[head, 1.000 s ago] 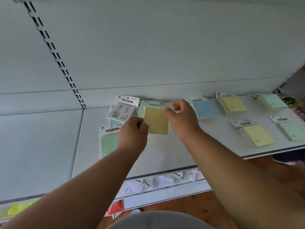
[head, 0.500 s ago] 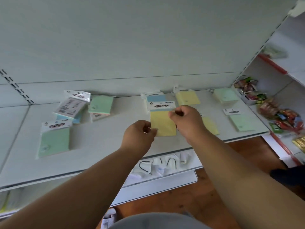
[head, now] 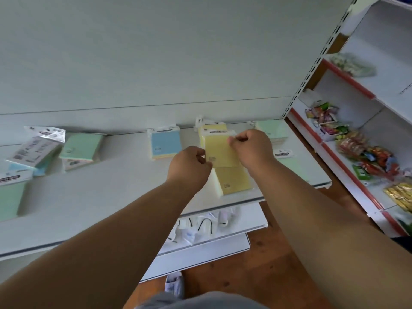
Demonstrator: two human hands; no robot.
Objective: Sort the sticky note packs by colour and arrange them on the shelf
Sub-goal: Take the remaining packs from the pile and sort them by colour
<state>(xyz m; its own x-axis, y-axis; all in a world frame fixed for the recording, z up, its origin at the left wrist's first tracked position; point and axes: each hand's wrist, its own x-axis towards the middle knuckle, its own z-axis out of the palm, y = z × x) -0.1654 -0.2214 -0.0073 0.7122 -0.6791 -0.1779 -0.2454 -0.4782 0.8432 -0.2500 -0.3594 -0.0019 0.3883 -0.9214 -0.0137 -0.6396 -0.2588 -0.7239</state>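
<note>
Both hands hold one yellow sticky note pack (head: 219,150) just above the white shelf (head: 111,188). My right hand (head: 250,150) pinches its top right corner; my left hand (head: 189,169) pinches its lower left edge. The held pack hovers over a yellow stack at the back (head: 213,127). A second yellow pack (head: 233,180) lies in front, below the held one. A blue pack (head: 165,142) sits to the left. Green packs lie at the far right back (head: 270,129), front right (head: 289,162) and left (head: 81,146).
At the left end lies an unsorted pile with a pack turned barcode side up (head: 35,148) and a green pack (head: 11,197). A side shelving unit holds snack packets (head: 365,150). A lower shelf carries small packaged items (head: 200,226). Wooden floor lies below.
The view swung right. Both hands carried the yellow pack from the unsorted left pile to the yellow stack at the shelf's back.
</note>
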